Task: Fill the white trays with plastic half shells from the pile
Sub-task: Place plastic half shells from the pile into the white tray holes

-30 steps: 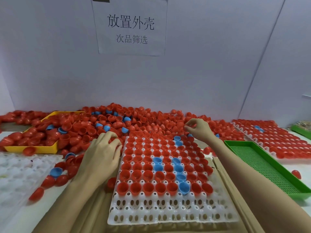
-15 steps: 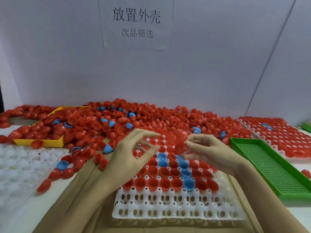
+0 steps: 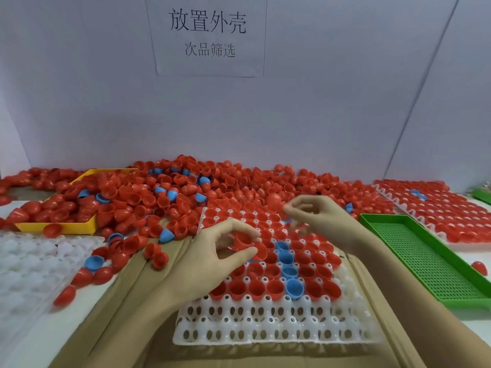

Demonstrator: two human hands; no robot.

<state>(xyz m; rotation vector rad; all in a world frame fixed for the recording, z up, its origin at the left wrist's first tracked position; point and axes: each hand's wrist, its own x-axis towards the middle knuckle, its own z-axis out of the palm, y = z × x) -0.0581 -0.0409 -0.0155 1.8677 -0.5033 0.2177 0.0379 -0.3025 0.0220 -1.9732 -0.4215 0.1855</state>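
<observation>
From my head camera, my left hand (image 3: pixel 212 251) hangs over the near-left part of the white tray (image 3: pixel 265 330), thumb and fingers pinching a red half shell (image 3: pixel 243 239), open side up, above cups already filled. My right hand (image 3: pixel 324 221) is raised over the tray's far edge, fingers loosely curled; motion blur hides whether they hold anything. The tray's two nearest rows stand unfilled, the only open room on it. The pile (image 3: pixel 212 189) crowds the far edge and spills down the left over the cardboard (image 3: pixel 127 301). A yellow tray (image 3: pixel 79 227) sits far left, an unfilled white tray (image 3: pixel 32 266) near left, a green tray (image 3: pixel 425 261) just right, and beyond it a filled tray (image 3: pixel 435 208).
</observation>
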